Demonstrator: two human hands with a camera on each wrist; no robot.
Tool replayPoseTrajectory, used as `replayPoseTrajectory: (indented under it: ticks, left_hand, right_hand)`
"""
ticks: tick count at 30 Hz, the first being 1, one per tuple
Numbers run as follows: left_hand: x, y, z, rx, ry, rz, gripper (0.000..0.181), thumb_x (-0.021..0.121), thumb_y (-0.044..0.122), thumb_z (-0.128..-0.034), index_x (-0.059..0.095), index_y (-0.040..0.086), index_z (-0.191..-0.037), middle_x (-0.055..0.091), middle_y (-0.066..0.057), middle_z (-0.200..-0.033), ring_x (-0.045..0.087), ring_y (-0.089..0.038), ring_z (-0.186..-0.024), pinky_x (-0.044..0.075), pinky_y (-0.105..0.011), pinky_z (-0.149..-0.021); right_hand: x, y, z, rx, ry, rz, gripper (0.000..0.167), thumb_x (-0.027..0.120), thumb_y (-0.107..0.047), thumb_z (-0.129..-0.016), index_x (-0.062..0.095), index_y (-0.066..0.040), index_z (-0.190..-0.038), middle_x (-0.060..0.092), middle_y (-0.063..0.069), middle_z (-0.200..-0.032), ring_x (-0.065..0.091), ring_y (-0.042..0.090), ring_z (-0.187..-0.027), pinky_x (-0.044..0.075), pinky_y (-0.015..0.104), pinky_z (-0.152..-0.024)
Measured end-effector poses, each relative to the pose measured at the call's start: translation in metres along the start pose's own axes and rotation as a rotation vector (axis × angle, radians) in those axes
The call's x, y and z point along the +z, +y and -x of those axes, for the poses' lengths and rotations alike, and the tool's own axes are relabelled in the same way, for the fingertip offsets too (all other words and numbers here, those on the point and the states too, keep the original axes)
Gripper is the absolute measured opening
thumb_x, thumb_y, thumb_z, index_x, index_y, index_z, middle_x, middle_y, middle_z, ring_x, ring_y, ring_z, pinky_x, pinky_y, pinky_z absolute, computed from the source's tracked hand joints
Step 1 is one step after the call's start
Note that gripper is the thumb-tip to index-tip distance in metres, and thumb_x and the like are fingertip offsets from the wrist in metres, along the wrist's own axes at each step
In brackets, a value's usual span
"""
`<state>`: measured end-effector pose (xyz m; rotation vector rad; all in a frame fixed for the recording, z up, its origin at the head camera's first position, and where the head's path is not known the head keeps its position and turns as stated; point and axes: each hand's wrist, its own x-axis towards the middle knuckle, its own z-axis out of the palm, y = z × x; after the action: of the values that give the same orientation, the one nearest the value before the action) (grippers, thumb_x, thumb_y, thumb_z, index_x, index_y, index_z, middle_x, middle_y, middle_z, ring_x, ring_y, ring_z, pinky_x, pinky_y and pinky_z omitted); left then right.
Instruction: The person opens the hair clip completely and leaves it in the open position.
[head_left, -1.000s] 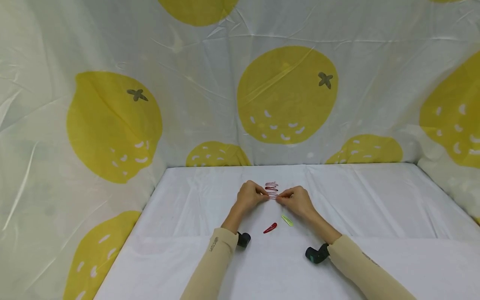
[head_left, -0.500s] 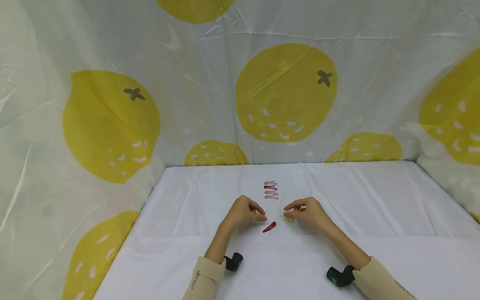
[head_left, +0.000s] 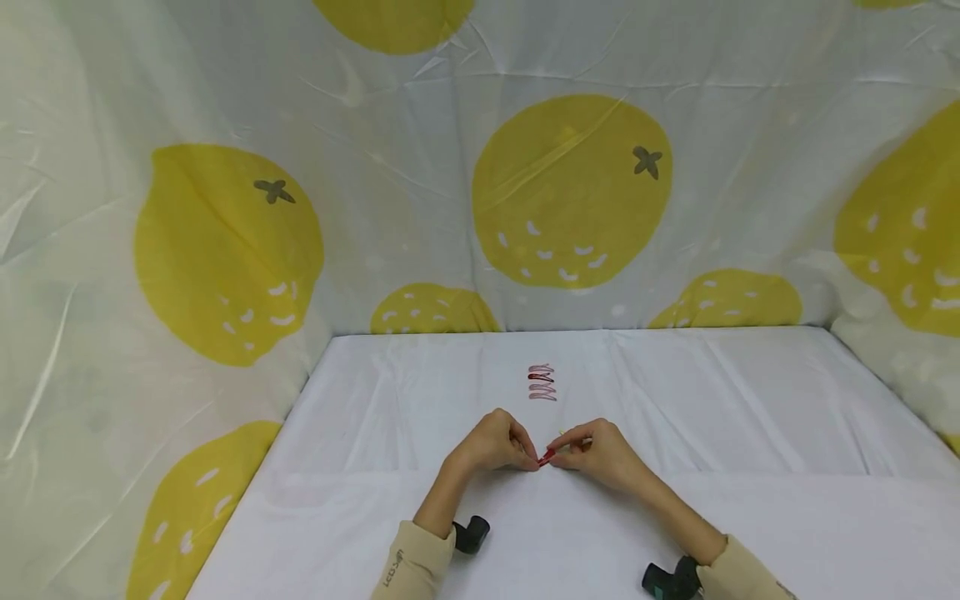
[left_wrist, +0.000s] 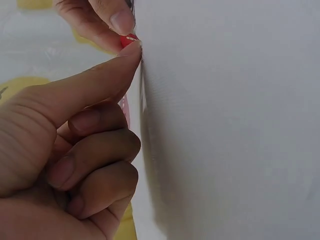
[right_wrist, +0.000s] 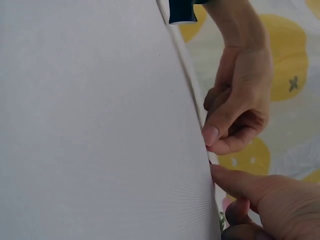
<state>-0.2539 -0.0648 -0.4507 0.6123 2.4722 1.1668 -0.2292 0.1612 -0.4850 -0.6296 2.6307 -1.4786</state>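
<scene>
A red snap hair clip (head_left: pixel 547 457) lies on the white cloth between my two hands. My left hand (head_left: pixel 497 442) pinches its near-left end with thumb and forefinger, the other fingers curled in. At its opposite end, my right hand (head_left: pixel 603 454) holds the clip between fingertips. In the left wrist view only a small red piece of the clip (left_wrist: pixel 128 39) shows among the fingertips. A sliver of a yellow-green hair clip (head_left: pixel 562 432) peeks out behind the right fingers. Farther back, several pink and red hair clips (head_left: pixel 542 382) lie in a column.
White cloth covers the table (head_left: pixel 712 417). Behind and beside it hangs a pale curtain (head_left: pixel 420 183) printed with yellow lemons. A black wrist camera (head_left: pixel 471 534) sits at the left sleeve, another black camera (head_left: pixel 671 578) at the right.
Both hands left the column of clips and came back toward the near side. They have now taken hold of the red hair clip, and the right hand covers most of the yellow-green one.
</scene>
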Motion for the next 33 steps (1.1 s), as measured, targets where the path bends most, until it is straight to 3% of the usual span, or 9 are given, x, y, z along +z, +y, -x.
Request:
replayPoseTrajectory:
  ticks: [9, 16, 19, 24, 28, 33]
  left_hand:
    - [0.002, 0.002, -0.001, 0.035, 0.003, 0.01, 0.008, 0.089, 0.004, -0.0777, 0.081, 0.004, -0.078, 0.055, 0.008, -0.055, 0.044, -0.002, -0.053, 0.033, -0.017, -0.052]
    - [0.003, 0.005, -0.002, 0.054, -0.015, 0.104, 0.004, 0.084, 0.006, -0.0834, 0.081, 0.004, -0.083, 0.063, 0.005, -0.063, 0.046, -0.003, -0.057, 0.035, -0.019, -0.053]
    - [0.003, 0.006, -0.003, 0.071, 0.028, 0.147, 0.004, 0.082, 0.011, -0.0861, 0.082, 0.007, -0.086, 0.068, 0.005, -0.071, 0.05, -0.004, -0.062, 0.039, -0.019, -0.057]
    - [-0.001, 0.004, -0.004, 0.06, 0.122, 0.3, 0.01, 0.082, 0.014, -0.0871, 0.082, 0.005, -0.091, 0.073, 0.002, -0.081, 0.058, -0.005, -0.071, 0.047, -0.021, -0.067]
    - [-0.003, 0.004, -0.004, 0.058, 0.13, 0.387, 0.015, 0.082, 0.013, -0.0873, 0.08, 0.0, -0.095, 0.075, 0.004, -0.084, 0.061, -0.006, -0.076, 0.049, -0.022, -0.073]
    - [-0.004, 0.004, -0.005, 0.046, 0.148, 0.432, 0.02, 0.084, 0.016, -0.0863, 0.081, 0.002, -0.1, 0.066, 0.01, -0.071, 0.052, -0.006, -0.072, 0.039, -0.022, -0.066]
  right_hand:
    - [-0.001, 0.001, -0.001, 0.006, 0.031, -0.053, 0.008, 0.085, -0.023, -0.086, 0.083, -0.016, -0.09, 0.078, 0.002, -0.088, 0.056, 0.0, -0.066, 0.046, 0.018, -0.059]
    - [-0.001, -0.004, -0.003, 0.058, 0.044, -0.197, 0.012, 0.081, -0.023, -0.09, 0.081, -0.011, -0.093, 0.078, 0.011, -0.091, 0.059, 0.005, -0.061, 0.038, 0.017, -0.055]
    - [0.0, -0.007, -0.004, 0.085, 0.071, -0.185, 0.016, 0.076, -0.027, -0.095, 0.08, -0.011, -0.097, 0.079, 0.007, -0.099, 0.067, 0.005, -0.075, 0.045, 0.017, -0.065]
    - [0.001, -0.009, -0.005, 0.085, 0.044, -0.194, 0.023, 0.068, -0.03, -0.101, 0.08, -0.01, -0.104, 0.077, 0.004, -0.106, 0.065, 0.005, -0.095, 0.049, 0.02, -0.083]
    - [0.002, -0.008, -0.004, 0.066, 0.026, -0.263, 0.023, 0.071, -0.024, -0.099, 0.078, -0.003, -0.106, 0.077, 0.009, -0.106, 0.068, 0.006, -0.088, 0.05, 0.02, -0.077]
    - [0.002, -0.008, -0.003, 0.024, 0.002, -0.288, 0.016, 0.075, -0.017, -0.095, 0.077, -0.001, -0.101, 0.074, 0.003, -0.096, 0.061, 0.003, -0.067, 0.045, 0.017, -0.062]
